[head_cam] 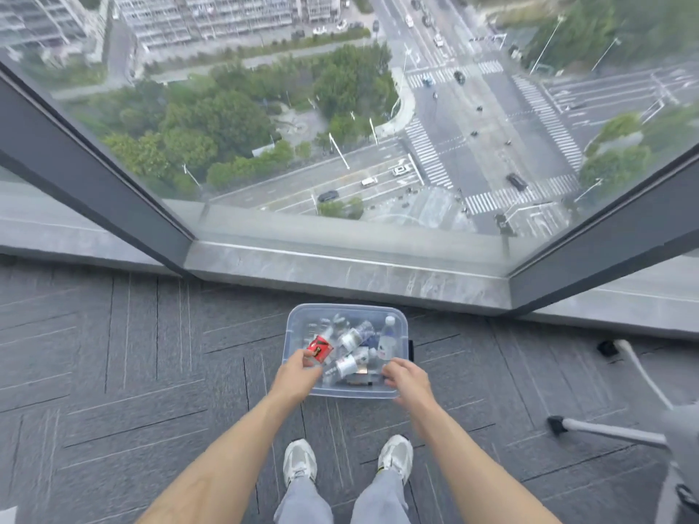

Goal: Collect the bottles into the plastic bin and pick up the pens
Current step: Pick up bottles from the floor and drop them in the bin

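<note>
Head view: both hands' fingers curled on bin (pixel 299 319) near rim, left hand (pixel 299 372), right hand (pixel 406 376)

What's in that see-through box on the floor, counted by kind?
Inside the plastic bin, as far as the picture shows:
Clear bottles: at least 3, the pile is too jumbled for an exact count
Red packet: 1
Dark pen-like item: 1
Total: at least 5

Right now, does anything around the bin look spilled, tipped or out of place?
Nothing spilled. The bottles lie jumbled inside the plastic bin, one with a red label. Both hands, left hand and right hand, reach over its near rim.
</note>
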Demonstrator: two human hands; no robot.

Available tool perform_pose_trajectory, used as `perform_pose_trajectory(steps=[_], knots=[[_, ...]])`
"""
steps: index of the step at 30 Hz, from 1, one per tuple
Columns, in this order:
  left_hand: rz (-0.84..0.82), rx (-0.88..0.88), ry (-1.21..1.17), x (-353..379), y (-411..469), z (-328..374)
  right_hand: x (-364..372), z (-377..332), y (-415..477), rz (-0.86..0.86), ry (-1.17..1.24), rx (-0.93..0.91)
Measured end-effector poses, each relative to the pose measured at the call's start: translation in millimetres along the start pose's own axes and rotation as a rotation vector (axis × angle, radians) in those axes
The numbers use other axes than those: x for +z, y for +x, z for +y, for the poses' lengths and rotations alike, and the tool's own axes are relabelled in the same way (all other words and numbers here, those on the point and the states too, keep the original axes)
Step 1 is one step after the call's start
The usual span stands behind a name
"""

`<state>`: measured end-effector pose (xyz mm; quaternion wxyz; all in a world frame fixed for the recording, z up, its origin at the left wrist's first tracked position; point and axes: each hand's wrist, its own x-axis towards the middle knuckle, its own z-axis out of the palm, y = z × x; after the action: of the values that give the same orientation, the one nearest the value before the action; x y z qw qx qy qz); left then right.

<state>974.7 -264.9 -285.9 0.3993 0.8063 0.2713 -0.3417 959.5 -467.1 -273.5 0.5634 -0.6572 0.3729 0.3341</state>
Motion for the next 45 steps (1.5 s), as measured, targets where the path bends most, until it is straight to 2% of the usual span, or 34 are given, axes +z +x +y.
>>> perform_pose_trajectory(steps=[6, 11, 19, 23, 30, 37, 45], knots=[[-0.033, 0.157, -0.211, -19.9, -94.3, 71.3, -31.3, -35.7, -103.1, 0.059, 0.126, -0.113], [-0.066, 0.18, -0.314, -22.4, -148.9, 106.5, -46.0, -38.1, -170.2, 0.172, 0.293, -0.158], [-0.364, 0.294, -0.199, 9.7, -205.2, 120.9, -60.8, 7.5, -234.3, 0.401, 0.643, -0.232], [-0.508, 0.343, 0.015, 61.1, -237.9, 116.4, -77.1, 65.3, -272.2, 0.562, 0.895, -0.229], [-0.776, 0.51, 0.313, 196.7, -337.7, 93.1, -126.1, 207.8, -347.5, 0.902, 1.246, -0.193], [-1.011, 0.626, 0.542, 363.7, -475.2, 53.3, -200.3, 364.4, -422.0, 1.189, 1.492, -0.179], [-1.147, 0.693, 0.678, 528.3, -616.9, 5.8, -280.7, 519.1, -508.2, 1.394, 1.643, -0.111]])
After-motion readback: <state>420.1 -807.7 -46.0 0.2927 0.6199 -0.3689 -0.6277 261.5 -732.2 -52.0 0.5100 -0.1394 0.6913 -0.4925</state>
